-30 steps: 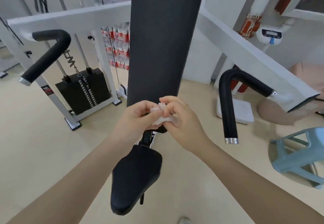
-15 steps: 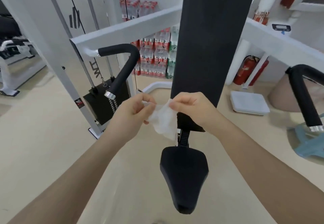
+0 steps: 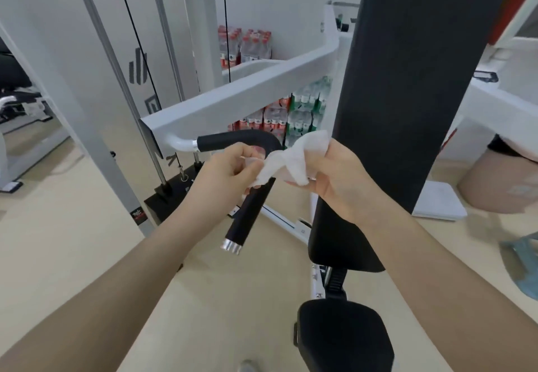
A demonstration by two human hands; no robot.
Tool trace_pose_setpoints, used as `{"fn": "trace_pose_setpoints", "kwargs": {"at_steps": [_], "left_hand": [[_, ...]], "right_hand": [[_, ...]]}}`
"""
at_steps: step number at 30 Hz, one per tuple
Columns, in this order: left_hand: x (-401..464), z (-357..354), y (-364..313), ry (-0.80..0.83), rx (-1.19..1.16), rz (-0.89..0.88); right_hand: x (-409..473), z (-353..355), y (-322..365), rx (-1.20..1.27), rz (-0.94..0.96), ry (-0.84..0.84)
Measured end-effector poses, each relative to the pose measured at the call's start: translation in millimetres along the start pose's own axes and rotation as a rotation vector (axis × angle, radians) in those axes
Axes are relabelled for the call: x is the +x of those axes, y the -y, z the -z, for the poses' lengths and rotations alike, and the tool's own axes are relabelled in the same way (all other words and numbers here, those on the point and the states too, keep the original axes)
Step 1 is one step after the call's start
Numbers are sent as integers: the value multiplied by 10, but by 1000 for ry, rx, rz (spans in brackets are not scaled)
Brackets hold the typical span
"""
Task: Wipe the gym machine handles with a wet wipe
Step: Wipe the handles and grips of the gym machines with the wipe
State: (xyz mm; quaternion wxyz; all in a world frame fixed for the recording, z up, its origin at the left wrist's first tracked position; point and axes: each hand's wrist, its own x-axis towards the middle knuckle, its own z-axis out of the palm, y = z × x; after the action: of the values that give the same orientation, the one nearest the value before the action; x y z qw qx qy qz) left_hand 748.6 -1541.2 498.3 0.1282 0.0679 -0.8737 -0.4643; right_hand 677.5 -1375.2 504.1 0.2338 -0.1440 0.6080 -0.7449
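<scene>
A white wet wipe [image 3: 294, 157] is stretched between my two hands in the middle of the view. My left hand [image 3: 230, 176] pinches its lower left corner. My right hand [image 3: 340, 179] is closed around its bunched right part. Directly behind the wipe is the machine's left handle [image 3: 250, 217], a black bent grip with a silver end cap that hangs from a white arm [image 3: 238, 100]. The wipe overlaps the handle's bend; I cannot tell whether it touches. The machine's right handle is out of view.
The tall black back pad [image 3: 407, 109] rises right of my hands, with the black seat [image 3: 343, 336] below it. A weight stack [image 3: 171, 197] and cable columns stand behind the handle. Packs of water bottles [image 3: 276, 118] line the wall. A white stepper [image 3: 436, 202] lies on the floor.
My view has swung left and moved closer, so the left handle now sits right behind my hands. The crumpled wipe has been pulled open between both hands.
</scene>
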Motion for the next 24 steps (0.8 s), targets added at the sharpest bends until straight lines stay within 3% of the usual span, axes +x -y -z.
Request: {"fn": "trace_pose_setpoints", "kwargs": {"at_steps": [5, 9, 12, 15, 19, 24], "left_hand": [[472, 274, 327, -24, 129, -76], [842, 576, 624, 28, 424, -192], [1068, 775, 828, 127, 614, -217], [1254, 913, 978, 222, 663, -253], [1466, 1030, 1207, 339, 674, -374], [1556, 1082, 1355, 353, 590, -542]], "right_hand": [[425, -181, 38, -41, 101, -175], [820, -379, 10, -692, 309, -485], [1113, -647, -18, -1187, 631, -588], [1391, -852, -201, -1674, 860, -498], [1542, -1096, -599, -1717, 656, -41], [1446, -1264, -775, -1922, 433, 31]]}}
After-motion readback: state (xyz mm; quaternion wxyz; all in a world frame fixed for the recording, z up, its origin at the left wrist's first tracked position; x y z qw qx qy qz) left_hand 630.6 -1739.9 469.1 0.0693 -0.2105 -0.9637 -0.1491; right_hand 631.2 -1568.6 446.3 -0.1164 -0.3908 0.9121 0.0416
